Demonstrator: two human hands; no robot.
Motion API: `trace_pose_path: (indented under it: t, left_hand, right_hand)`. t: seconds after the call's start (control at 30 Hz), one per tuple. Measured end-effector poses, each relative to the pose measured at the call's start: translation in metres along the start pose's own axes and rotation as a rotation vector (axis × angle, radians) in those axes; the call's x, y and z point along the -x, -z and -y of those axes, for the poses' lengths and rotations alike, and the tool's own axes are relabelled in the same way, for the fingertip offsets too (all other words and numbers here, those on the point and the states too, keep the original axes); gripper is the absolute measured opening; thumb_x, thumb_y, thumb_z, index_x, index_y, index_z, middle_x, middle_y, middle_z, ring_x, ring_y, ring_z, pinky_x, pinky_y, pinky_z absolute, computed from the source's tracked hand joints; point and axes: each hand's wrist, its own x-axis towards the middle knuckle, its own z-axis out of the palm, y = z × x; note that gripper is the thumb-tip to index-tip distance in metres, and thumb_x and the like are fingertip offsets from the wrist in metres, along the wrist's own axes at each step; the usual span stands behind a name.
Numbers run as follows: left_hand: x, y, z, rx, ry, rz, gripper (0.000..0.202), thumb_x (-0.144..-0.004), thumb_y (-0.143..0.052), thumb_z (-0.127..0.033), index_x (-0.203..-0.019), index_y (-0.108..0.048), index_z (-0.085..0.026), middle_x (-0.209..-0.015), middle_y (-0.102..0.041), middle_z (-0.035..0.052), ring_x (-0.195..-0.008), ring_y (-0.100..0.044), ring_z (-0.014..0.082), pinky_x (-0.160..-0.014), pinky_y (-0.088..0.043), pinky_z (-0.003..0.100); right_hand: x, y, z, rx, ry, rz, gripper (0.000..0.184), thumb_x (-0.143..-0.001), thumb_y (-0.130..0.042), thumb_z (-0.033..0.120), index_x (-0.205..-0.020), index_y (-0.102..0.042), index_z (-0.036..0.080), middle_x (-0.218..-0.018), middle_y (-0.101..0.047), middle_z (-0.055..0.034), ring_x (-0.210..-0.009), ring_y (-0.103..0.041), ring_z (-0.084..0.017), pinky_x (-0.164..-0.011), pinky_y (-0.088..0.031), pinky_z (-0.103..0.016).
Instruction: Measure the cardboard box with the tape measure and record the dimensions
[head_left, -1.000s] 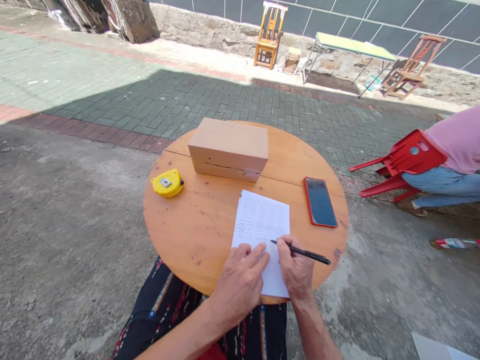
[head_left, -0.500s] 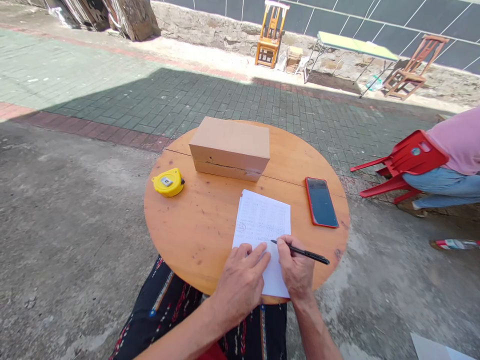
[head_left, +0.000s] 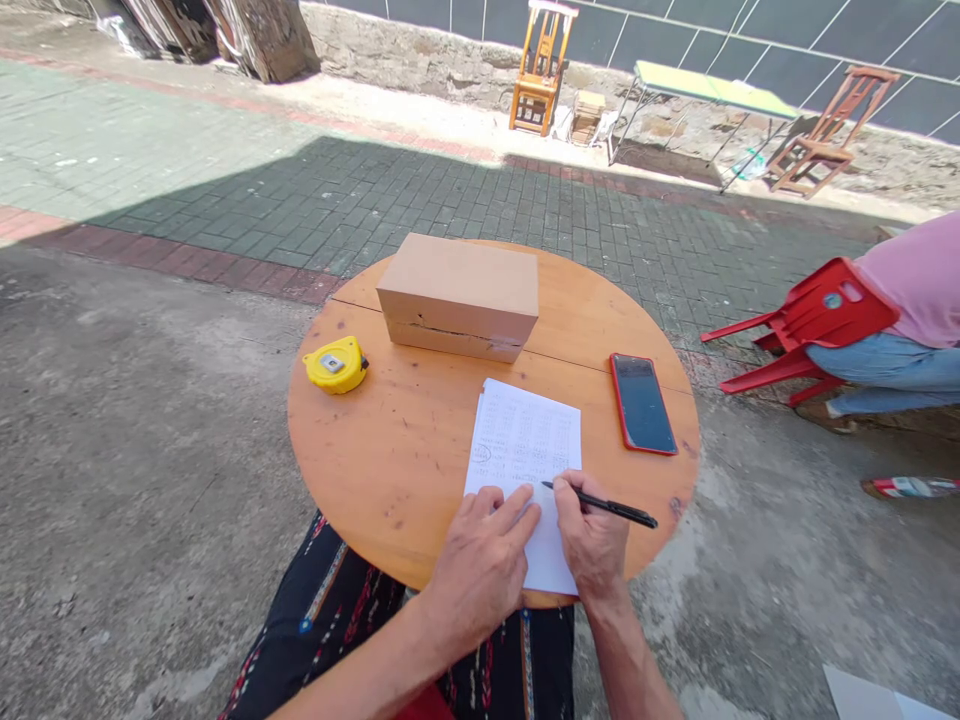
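Note:
White sheets of paper (head_left: 532, 430) with rows of handwriting lie near the front edge of the round wooden table (head_left: 375, 460). My left hand (head_left: 487, 540) rests on the paper's lower left, its fingers stretched out. In my right hand (head_left: 595, 535) is a black pen (head_left: 619, 511), its tip at the paper just below the written lines. The lower part of the right hand rests on the sheet's right edge. Beyond the paper stands a closed cardboard box (head_left: 461, 290). A yellow tape measure (head_left: 335, 365) sits at the left, and a red-cased phone (head_left: 643, 403) lies at the right.
At the right, a person in a pink top (head_left: 919, 275) sits on a red plastic chair (head_left: 832, 310). A bottle (head_left: 915, 487) lies on the ground there. Along the far wall stand wooden chairs (head_left: 540, 75) and a folding table (head_left: 712, 88).

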Motion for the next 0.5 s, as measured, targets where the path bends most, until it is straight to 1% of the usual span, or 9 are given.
trace_pose_path:
  t: [0.17, 0.27, 0.37, 0.43, 0.5]
  left_hand:
    - [0.001, -0.001, 0.000, 0.005, -0.002, -0.001, 0.045, -0.083, -0.047, -0.005, -0.124, -0.058, -0.021, -0.142, -0.054, -0.0006, -0.104, -0.048, 0.0261, -0.094, -0.046, 0.045]
    - [0.002, 0.000, 0.000, 0.002, 0.001, -0.001, 0.045, -0.083, -0.048, -0.005, -0.124, -0.058, -0.022, -0.141, -0.055, -0.0001, -0.104, -0.048, 0.0257, -0.095, -0.046, 0.045]
    - [0.001, 0.002, -0.001, -0.012, -0.006, -0.006, 0.043, -0.083, -0.049, -0.005, -0.122, -0.058, -0.022, -0.140, -0.055, 0.0005, -0.104, -0.048, 0.0254, -0.095, -0.046, 0.045]
    - [0.001, 0.003, -0.002, -0.024, -0.009, -0.013, 0.042, -0.083, -0.049, -0.005, -0.121, -0.058, -0.022, -0.139, -0.056, 0.0012, -0.103, -0.048, 0.0248, -0.093, -0.047, 0.044]
    - [0.000, 0.003, -0.002, -0.035, -0.014, -0.021, 0.041, -0.084, -0.049, -0.004, -0.120, -0.059, -0.022, -0.138, -0.056, 0.0018, -0.102, -0.048, 0.0242, -0.093, -0.048, 0.043]
  right_hand:
    - [0.002, 0.002, -0.001, -0.089, -0.066, 0.029, 0.023, -0.088, -0.054, 0.033, -0.071, -0.061, 0.019, -0.052, -0.049, 0.0051, -0.048, -0.046, -0.013, -0.048, -0.038, -0.025]
    - [0.002, 0.002, -0.001, -0.211, -0.126, -0.022, 0.022, -0.088, -0.057, 0.037, -0.075, -0.062, 0.019, -0.051, -0.049, 0.0060, -0.046, -0.045, -0.012, -0.046, -0.038, -0.024]
    - [-0.001, 0.003, 0.001, -0.345, -0.179, -0.136, 0.022, -0.088, -0.060, 0.038, -0.080, -0.062, 0.019, -0.052, -0.055, 0.0053, -0.047, -0.048, -0.011, -0.048, -0.040, -0.023]
    - [-0.005, 0.005, 0.002, -0.434, -0.200, -0.176, 0.021, -0.088, -0.061, 0.039, -0.085, -0.062, 0.018, -0.057, -0.061, 0.0033, -0.049, -0.053, -0.012, -0.051, -0.043, -0.024]
    - [-0.008, 0.012, 0.003, -0.510, -0.199, -0.190, 0.022, -0.088, -0.062, 0.040, -0.091, -0.063, 0.018, -0.066, -0.068, -0.0002, -0.057, -0.060, -0.015, -0.057, -0.049, -0.027]
